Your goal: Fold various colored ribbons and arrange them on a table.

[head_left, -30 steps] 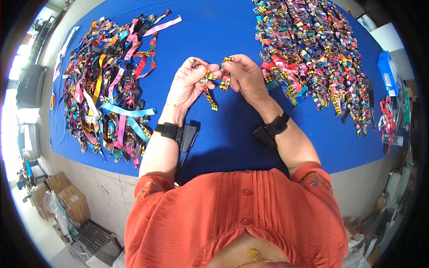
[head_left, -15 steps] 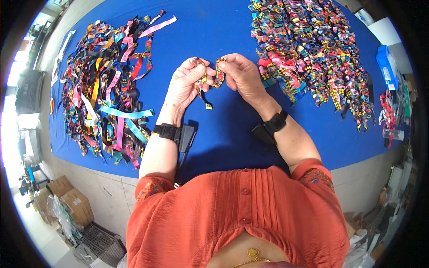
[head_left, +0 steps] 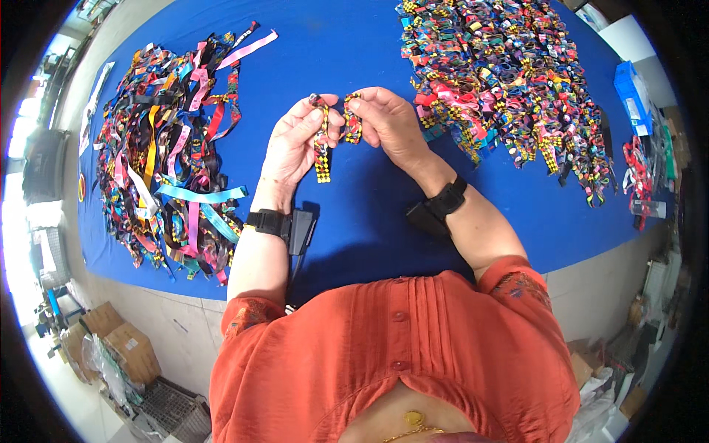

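Note:
Over the middle of the blue cloth, my left hand [head_left: 299, 140] and my right hand [head_left: 391, 125] are close together, each pinching part of a patterned ribbon strap [head_left: 322, 159]. The strap is dark with yellow checks. One flat end hangs down below my left fingers, and a shorter looped part shows under my right thumb. Whether both parts are one strap is hidden by the fingers. To the left lies a heap of loose ribbon straps [head_left: 177, 148] in many colours. At the far right, many looped straps [head_left: 502, 81] lie packed in rows.
A blue cloth [head_left: 347, 44] covers the table. Right of the looped straps stands a blue box [head_left: 633, 96], with a red bundle [head_left: 639, 173] nearer me. Cardboard boxes [head_left: 125, 343] and a wire crate [head_left: 170, 410] are on the floor at the left.
The strap's hanging end has turned and now shows its checked face flat, pointing straight down. My hands have shifted slightly left in the picture, both still pinching.

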`<state>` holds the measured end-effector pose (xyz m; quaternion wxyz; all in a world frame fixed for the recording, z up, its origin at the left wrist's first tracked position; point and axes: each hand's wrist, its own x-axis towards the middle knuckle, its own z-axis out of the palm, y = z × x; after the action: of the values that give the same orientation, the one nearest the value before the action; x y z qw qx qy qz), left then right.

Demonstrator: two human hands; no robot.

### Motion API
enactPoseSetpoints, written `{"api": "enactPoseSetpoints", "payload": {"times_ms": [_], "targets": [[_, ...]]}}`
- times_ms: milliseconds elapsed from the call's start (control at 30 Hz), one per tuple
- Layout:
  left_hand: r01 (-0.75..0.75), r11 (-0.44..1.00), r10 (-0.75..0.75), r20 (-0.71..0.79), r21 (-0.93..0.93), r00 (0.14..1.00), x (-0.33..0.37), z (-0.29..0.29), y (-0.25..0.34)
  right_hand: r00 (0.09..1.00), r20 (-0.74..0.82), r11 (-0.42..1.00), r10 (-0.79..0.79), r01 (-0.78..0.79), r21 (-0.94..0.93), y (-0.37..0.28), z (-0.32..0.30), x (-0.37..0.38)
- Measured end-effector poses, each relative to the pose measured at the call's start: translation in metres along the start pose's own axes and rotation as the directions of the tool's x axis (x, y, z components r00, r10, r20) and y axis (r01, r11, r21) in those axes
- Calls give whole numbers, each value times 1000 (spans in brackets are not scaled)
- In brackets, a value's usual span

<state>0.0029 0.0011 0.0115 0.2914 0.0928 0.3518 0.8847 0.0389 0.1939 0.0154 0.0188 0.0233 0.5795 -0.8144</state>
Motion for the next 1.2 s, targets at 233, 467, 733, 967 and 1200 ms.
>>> {"api": "enactPoseSetpoints", "payload": {"times_ms": [233,467,733,967,1200], "targets": [[-135,989,137,-44,55,990,2,4,-2,998,13,997,69,-69,-30,-4,0,0],[-146,987,149,-38,70,988,2,-2,-2,1000,8,994,30,-29,-109,-4,3,0],[-156,976,166,-51,152,985,-3,-2,-2,1000,1,998,12,-12,-65,-4,3,-2],[-124,973,138,-63,194,988,-2,0,-3,1000,7,999,-16,16,-46,-2,3,-2],[-102,963,126,-83,249,989,0,2,-3,996,82,995,-31,38,-89,-5,3,-3]]}}
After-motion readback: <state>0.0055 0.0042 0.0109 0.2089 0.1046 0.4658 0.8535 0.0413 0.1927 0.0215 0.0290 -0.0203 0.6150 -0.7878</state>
